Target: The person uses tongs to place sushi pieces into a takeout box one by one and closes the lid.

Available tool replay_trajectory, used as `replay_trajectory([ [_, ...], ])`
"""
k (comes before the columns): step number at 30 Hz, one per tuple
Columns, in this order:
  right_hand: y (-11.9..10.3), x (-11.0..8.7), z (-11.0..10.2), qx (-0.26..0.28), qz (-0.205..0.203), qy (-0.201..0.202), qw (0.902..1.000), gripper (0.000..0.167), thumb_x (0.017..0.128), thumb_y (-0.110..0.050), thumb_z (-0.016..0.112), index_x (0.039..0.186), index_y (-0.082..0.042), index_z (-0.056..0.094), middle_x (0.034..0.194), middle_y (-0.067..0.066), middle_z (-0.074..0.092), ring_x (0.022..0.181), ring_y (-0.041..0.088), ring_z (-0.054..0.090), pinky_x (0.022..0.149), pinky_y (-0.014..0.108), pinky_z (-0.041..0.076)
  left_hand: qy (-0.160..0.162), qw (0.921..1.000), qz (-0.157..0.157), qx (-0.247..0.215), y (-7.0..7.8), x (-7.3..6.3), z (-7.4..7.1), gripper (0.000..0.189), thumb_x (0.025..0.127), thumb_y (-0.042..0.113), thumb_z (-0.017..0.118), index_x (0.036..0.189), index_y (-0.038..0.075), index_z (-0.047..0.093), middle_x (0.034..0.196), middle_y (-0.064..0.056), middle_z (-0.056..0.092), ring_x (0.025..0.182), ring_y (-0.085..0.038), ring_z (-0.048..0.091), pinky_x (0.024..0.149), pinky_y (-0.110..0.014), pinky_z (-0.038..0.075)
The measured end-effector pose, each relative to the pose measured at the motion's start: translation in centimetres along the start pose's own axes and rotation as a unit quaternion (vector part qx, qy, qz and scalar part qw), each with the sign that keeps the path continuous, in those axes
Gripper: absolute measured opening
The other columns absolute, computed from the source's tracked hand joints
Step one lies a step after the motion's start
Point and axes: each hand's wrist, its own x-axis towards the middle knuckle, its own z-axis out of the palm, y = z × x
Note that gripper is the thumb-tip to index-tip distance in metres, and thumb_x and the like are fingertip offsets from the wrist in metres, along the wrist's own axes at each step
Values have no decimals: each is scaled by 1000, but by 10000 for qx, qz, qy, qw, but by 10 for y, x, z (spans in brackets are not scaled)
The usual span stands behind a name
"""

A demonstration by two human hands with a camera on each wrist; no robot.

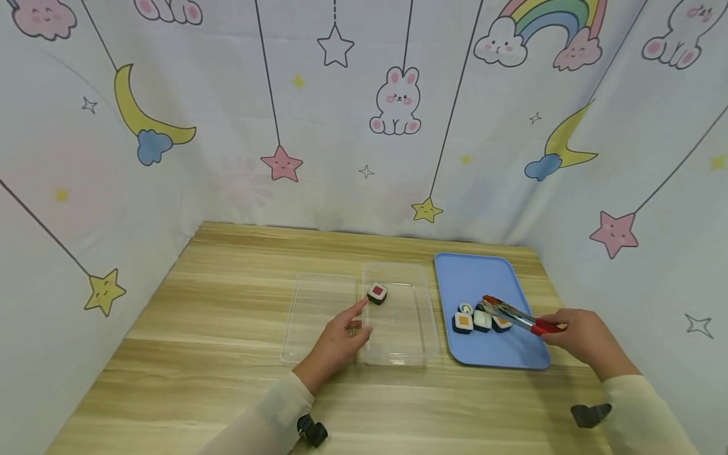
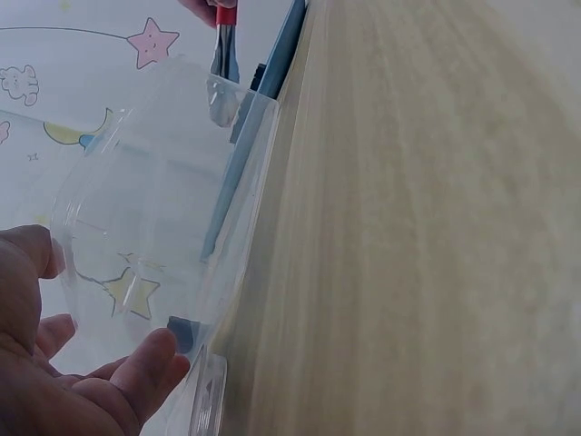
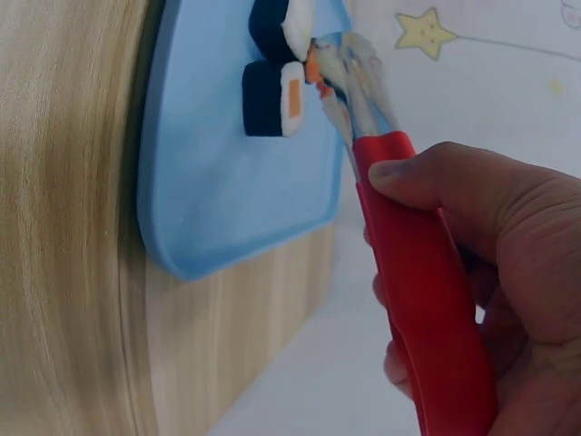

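Observation:
My right hand (image 1: pixel 586 338) grips red-handled metal tongs (image 3: pixel 418 272), thumb along the top. Their tips overlap the toy sushi rolls on the blue tray (image 1: pixel 483 272); I cannot tell whether they pinch a piece. Among the rolls are an orange-centred one (image 1: pixel 463 322), a white-topped one (image 1: pixel 482 320) and a small round one (image 1: pixel 466 308). My left hand (image 1: pixel 335 341) touches the left side of a clear plastic container (image 1: pixel 429 303), with fingers spread along its wall in the left wrist view. A red-centred sushi roll (image 1: pixel 377 292) lies in that container, towards its far left.
A clear plastic lid or shallow tray (image 1: pixel 321 316) lies left of the container on the wooden table (image 1: pixel 227 303). Patterned curtains (image 1: pixel 335 126) stand at the back and both sides. The blue tray sits close to the right curtain.

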Motion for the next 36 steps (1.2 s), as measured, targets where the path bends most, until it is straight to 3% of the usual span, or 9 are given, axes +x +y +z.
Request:
replay_trajectory([
  [9,-8,4,-6,120,217,-91,9997,38,84,-24,87,113,-2,79,99,17,72,85,30,62,66,37,51,-55,9999,8,118,2,-1,-1,64,101,24,68,160,18,43,151,-21,51,129,-36,59,96,-50,54],
  [15,-23,11,-14,175,-68,60,9998,40,85,-25,86,115,-1,78,100,17,72,83,27,63,64,34,52,-44,10000,24,85,0,-1,-1,63,101,23,68,160,18,44,151,-21,52,129,-36,59,95,-50,55],
  [21,-49,25,-23,285,-353,128,9989,42,87,-25,84,120,0,76,113,25,70,86,31,66,66,37,55,-79,10000,18,42,0,-1,-1,63,101,23,68,160,18,44,152,-22,51,129,-37,59,95,-50,55],
  [27,-80,42,-17,527,-612,127,9967,41,89,-26,83,124,-5,76,120,26,70,91,31,67,69,39,59,-57,10000,-10,78,0,-1,-1,63,101,25,69,159,19,45,151,-20,52,128,-35,60,95,-49,55],
  [36,-127,60,5,507,-1266,15,9907,34,86,-16,82,118,-4,78,104,9,74,83,21,67,68,35,56,-20,9999,-60,90,0,1,-1,63,101,21,69,159,19,46,150,-20,53,127,-34,61,94,-48,55],
])
